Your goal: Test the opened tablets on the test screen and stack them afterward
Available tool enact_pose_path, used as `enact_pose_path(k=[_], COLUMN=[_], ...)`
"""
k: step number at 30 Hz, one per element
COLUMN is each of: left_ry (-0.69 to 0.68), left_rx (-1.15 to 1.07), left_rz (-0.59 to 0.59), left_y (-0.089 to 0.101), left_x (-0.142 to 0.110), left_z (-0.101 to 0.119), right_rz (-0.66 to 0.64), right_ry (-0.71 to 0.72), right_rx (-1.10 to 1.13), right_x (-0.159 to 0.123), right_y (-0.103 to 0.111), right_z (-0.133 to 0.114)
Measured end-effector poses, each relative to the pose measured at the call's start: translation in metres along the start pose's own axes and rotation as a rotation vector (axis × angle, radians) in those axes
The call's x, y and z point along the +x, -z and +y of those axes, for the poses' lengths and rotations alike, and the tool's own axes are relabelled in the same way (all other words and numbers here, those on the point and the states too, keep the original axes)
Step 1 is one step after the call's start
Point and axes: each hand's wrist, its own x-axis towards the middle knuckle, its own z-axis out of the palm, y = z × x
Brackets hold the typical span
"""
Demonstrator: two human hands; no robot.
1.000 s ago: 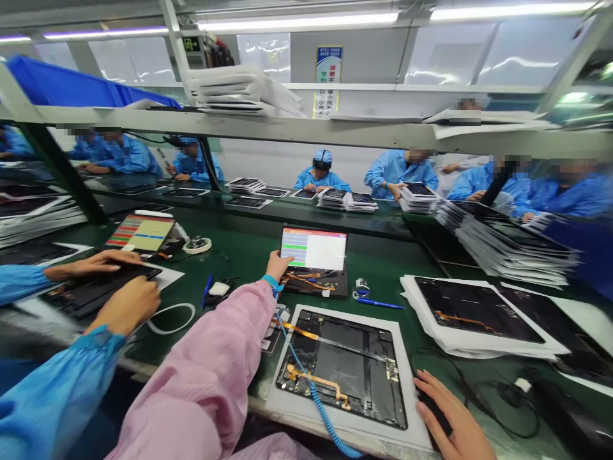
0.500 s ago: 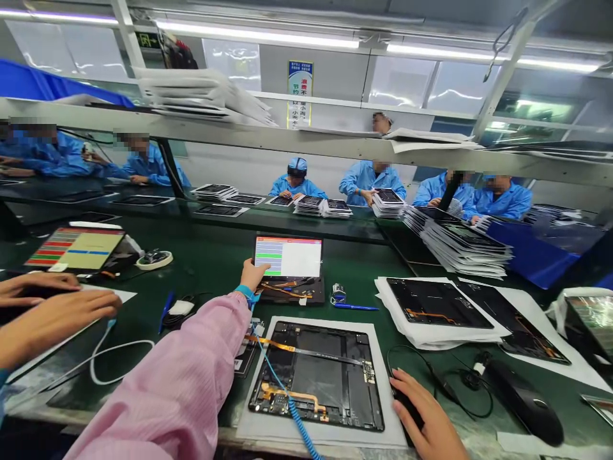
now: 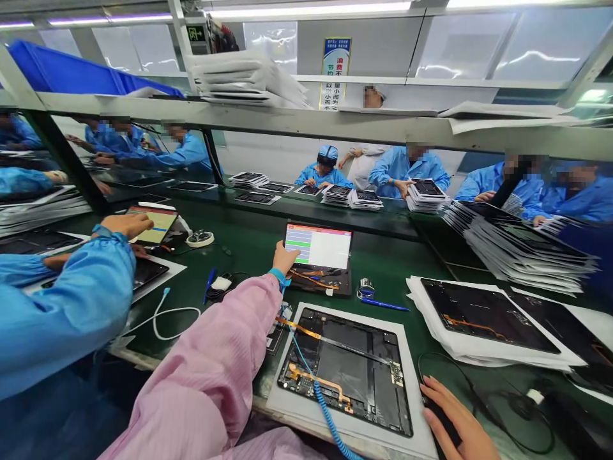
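Observation:
My left hand point(image 3: 283, 257), in a pink sleeve with a blue wrist strap, reaches out and touches the left edge of a lit tablet screen point(image 3: 318, 246) propped on the green bench; its fingers are curled against the screen's edge. An opened tablet chassis point(image 3: 347, 369) with orange flex cables lies on a white foam sheet right in front of me. A coiled blue cord point(image 3: 322, 406) runs from the wrist strap across it. My right hand point(image 3: 453, 421) rests with fingers stretched over a dark object at the foam sheet's right edge.
A co-worker's blue sleeve point(image 3: 62, 306) fills the left, that hand at another lit tablet point(image 3: 152, 225). Stacks of tablets on foam point(image 3: 483, 316) lie to the right, with a blue pen point(image 3: 383, 305) and white cable point(image 3: 167, 316) on the bench. More workers sit across the line.
The view swung back left and tilted. The co-worker's arm rose and reached to the other tablet. My left hand stays at the screen's edge, my right hand stays put.

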Motion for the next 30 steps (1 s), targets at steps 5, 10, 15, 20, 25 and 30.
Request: enact_pose_path(k=[5,10,15,20,25,30], left_ry=[0.021,0.108,0.064,-0.097,-0.263,-0.212], left_rx=[0.026,0.024,-0.056,-0.275,0.110,0.500], left_rz=[0.052,0.127,0.232,-0.081,-0.665,-0.997], left_y=[0.004,0.006,0.017,0.015,-0.009,-0.024], left_x=[-0.003,-0.011,-0.040,-0.113,-0.172,-0.175], left_z=[-0.001,-0.001,0.036,0.107,0.128,0.090], right_rz=[0.000,0.009,-0.011,-0.100,-0.206,-0.299], right_ry=[0.015,0.038,0.020,-0.151,-0.242,-0.253], right_rx=[-0.035,-0.031,0.010,0.096,0.145,0.089], right_x=[0.000,0.001,-0.001,0.002,0.024,0.045], right_y=[-0.001,0.000,-0.002,0.010,0.046,0.077], right_z=[0.002,0.002,0.004,-0.004,-0.013,-0.011])
